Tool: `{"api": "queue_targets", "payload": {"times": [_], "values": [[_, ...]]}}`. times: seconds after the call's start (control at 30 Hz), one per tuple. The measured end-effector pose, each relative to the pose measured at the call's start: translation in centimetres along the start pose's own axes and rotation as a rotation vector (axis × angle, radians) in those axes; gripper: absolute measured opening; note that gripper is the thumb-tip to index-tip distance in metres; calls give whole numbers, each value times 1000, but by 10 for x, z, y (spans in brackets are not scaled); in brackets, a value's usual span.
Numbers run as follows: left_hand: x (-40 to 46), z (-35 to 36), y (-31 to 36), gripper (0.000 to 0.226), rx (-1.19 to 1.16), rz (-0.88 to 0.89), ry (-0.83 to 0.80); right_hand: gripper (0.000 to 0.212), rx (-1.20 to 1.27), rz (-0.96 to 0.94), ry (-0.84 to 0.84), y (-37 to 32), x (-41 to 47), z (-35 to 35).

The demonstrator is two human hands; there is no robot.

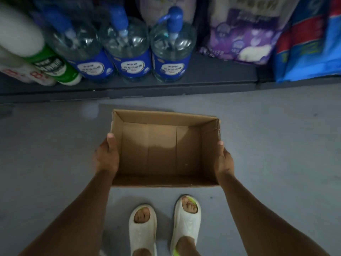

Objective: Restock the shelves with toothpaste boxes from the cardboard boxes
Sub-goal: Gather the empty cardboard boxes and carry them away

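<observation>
White and green bottles [46,65] are lying at the far left of the low shelf [212,76]; three big water jugs [129,50] with blue pumps are standing next to them; purple packs [239,39] are sitting further right; the left hand [107,156] is grasping the left wall of the open cardboard box [164,148], thumb on the rim; the right hand [223,159] is grasping the right wall; the box is showing only its bare bottom, above the grey floor [276,145] and the white slippers [164,228].
</observation>
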State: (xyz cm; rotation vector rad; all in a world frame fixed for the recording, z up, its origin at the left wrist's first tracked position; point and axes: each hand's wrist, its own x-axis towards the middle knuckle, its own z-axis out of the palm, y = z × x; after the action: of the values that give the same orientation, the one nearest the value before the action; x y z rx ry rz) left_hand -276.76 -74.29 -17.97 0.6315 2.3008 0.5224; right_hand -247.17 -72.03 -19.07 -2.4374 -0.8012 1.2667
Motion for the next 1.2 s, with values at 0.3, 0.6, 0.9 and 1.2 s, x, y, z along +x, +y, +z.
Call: {"api": "queue_targets", "payload": {"times": [0.3,0.6,0.9,1.2], "values": [[-157,-103,127,58,199,158,-170,61,124,135,101,-12,-167,-173],[-310,-172,234,64,213,371,-384,66,229,154,307,-16,-313,-328],[-423,-163,306,63,375,627,-513,68,353,323,421,12,-390,-435],[-531,-53,403,65,579,822,-604,70,474,471,513,53,-362,-548]]}}
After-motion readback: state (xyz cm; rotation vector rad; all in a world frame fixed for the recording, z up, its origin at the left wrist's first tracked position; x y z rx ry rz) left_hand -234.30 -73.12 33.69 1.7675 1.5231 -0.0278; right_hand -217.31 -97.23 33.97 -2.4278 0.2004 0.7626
